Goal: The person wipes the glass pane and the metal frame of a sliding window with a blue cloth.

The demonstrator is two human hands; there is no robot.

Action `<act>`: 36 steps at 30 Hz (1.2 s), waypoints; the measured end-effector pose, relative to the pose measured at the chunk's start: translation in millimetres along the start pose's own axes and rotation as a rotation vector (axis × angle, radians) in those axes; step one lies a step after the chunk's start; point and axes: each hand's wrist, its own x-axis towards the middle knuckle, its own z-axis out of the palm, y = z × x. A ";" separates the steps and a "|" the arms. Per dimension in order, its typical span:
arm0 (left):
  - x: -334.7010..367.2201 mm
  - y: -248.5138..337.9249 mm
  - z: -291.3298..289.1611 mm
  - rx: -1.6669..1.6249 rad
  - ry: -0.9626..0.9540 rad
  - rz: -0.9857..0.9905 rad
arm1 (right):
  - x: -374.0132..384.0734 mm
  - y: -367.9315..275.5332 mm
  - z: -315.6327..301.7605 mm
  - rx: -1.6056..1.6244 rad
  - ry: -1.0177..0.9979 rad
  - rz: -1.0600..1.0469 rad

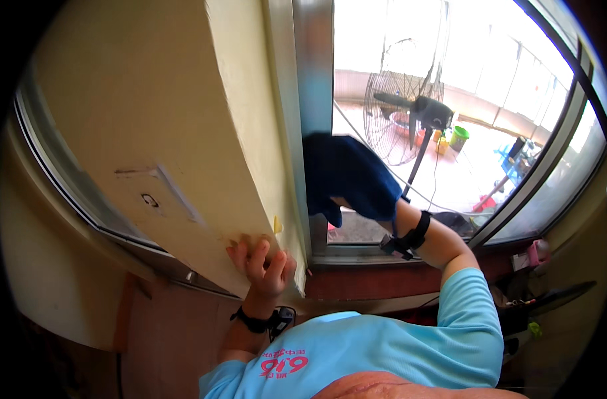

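A dark blue cloth lies against the metal window frame and drapes over my right hand. Only a bit of that hand's skin shows at the cloth's lower edge; its fingers are hidden. The cloth also hangs over part of the glass, down to my forearm. Lower left, my left hand rests its fingertips on the cream wall pillar. Its fingers are bent and apart, with nothing in them. Both wrists wear black straps with small devices.
Behind the glass stands a black pedestal fan, with a green bucket beyond it. A dark red sill runs below the window. At its right end sits a pink object. The pillar bears a wall plate.
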 end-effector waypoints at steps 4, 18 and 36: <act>2.4 1.0 4.4 -0.002 0.025 0.006 | 41.4 -53.9 -10.3 -0.317 0.215 -0.443; -1.7 0.6 9.7 -0.056 0.060 0.016 | 78.1 -100.5 -8.7 -1.746 0.497 -1.019; 6.9 7.1 9.7 -0.047 0.140 0.002 | 115.1 -118.3 -23.7 -1.413 0.552 -1.185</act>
